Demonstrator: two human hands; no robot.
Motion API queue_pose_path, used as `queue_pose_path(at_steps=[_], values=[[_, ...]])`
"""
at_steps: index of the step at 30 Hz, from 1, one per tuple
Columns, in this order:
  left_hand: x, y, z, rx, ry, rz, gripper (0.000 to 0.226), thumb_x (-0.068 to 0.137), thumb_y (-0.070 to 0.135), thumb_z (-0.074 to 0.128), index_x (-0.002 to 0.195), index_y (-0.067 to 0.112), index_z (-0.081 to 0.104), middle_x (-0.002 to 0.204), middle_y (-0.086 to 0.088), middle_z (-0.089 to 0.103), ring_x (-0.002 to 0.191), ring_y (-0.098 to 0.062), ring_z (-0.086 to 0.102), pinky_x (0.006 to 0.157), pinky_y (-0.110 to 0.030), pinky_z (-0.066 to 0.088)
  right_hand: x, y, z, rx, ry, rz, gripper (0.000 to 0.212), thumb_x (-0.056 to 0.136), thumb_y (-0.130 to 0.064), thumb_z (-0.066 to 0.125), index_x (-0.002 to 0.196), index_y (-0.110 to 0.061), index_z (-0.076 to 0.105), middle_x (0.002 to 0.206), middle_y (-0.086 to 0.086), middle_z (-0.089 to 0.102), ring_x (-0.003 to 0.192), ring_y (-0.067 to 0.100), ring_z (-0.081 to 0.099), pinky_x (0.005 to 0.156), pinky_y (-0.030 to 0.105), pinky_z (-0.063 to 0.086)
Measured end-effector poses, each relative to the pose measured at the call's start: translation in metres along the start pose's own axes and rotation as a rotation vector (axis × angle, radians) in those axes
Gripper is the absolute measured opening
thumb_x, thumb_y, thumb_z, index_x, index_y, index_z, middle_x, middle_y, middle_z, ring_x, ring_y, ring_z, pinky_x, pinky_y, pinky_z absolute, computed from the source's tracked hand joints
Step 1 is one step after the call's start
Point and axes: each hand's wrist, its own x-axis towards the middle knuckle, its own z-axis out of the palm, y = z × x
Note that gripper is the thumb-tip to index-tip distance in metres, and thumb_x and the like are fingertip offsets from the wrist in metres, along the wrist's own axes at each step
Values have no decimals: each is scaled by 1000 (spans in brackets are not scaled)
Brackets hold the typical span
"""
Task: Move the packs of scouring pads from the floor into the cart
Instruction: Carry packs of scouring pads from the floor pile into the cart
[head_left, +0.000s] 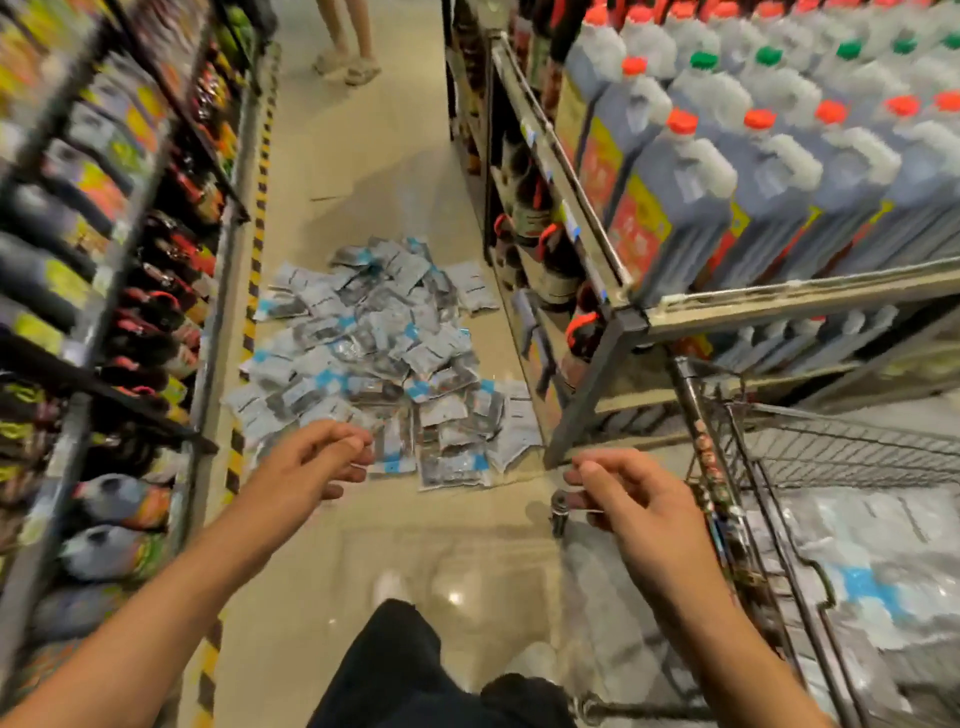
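A heap of packs of scouring pads is lying on the floor of a shop aisle, between the left shelving and the right shelving. The packs are too many and too overlapped to count exactly; several dozen are showing. They are flat rectangular pouches, grey and white with blue patches, and they are lying at all angles, so no single direction holds for their long axes. The heap as a whole is stretching along the aisle, away from the camera.

Both hands are reaching forward above the near edge of the heap. The left hand is hovering with its fingers loosely curled and holding nothing, just over the nearest packs. The right hand is hovering near the cart's corner with its fingers loosely bent and holding nothing.

One wire cart is standing at the right, beside the shelving post, and more packs are already lying inside it, blurred. Rows of large bottles with red and green caps are filling the right shelves. Two legs of another person are standing at the aisle's far end.
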Motion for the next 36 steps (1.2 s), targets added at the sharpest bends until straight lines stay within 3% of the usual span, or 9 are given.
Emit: queue_pose_path(at_steps=[2, 6, 11, 16, 20, 26, 31, 36], values=[[-2, -27, -35, -32, 60, -52, 16, 106, 22, 58, 106, 22, 74, 98, -1, 80, 97, -25, 74, 85, -39, 53, 7, -5, 42, -39, -88, -16, 11, 98, -13, 68, 95, -19, 78, 92, 4, 80, 82, 18, 77, 76, 29, 61], [3, -78, -101, -90, 167, -147, 17, 106, 19, 57, 105, 20, 74, 95, 0, 80, 96, -26, 74, 81, -38, 51, 26, -5, 128, -96, -215, 42, 10, 98, -11, 69, 95, -16, 77, 90, 5, 80, 79, 18, 76, 63, 15, 53], [31, -126, -174, -131, 237, -280, 18, 105, 18, 57, 105, 19, 75, 96, -1, 80, 95, -25, 75, 78, -36, 51, 50, 11, 226, -207, -310, 111, 15, 101, -15, 65, 97, -22, 77, 89, -1, 79, 79, 15, 75, 64, 17, 52], [83, -137, -218, -108, 229, -340, 19, 107, 22, 55, 110, 20, 74, 102, 1, 79, 100, -20, 73, 95, -42, 55, 91, 25, 283, -302, -334, 164, 14, 103, -18, 63, 100, -23, 76, 90, -1, 79, 76, 12, 74, 68, 22, 52], [139, -138, -220, -109, 180, -370, 20, 107, 19, 54, 112, 14, 73, 105, -5, 78, 100, -23, 73, 90, -38, 54, 138, 42, 308, -298, -328, 252, 14, 102, -14, 64, 98, -19, 77, 90, 2, 79, 76, 15, 73, 62, 16, 52], [244, -169, -192, -153, 156, -431, 15, 105, 22, 59, 111, 21, 73, 98, 2, 80, 94, -19, 75, 86, -35, 54, 234, 94, 350, -320, -347, 340, 13, 102, -21, 65, 96, -21, 77, 94, -3, 78, 86, 15, 74, 63, 15, 54], [356, -229, -156, -261, 195, -548, 14, 100, 21, 67, 112, 26, 70, 102, -1, 80, 98, -20, 76, 85, -37, 57, 325, 167, 402, -346, -341, 410, 10, 98, -32, 68, 99, -26, 75, 97, -6, 78, 83, 10, 76, 85, 36, 60], [480, -328, -112, -309, 172, -628, 18, 98, 17, 68, 116, 20, 69, 113, -6, 76, 99, -22, 74, 85, -36, 55, 414, 282, 475, -370, -375, 474, 10, 97, -35, 68, 96, -28, 75, 97, -6, 77, 87, 13, 76, 82, 34, 59]])
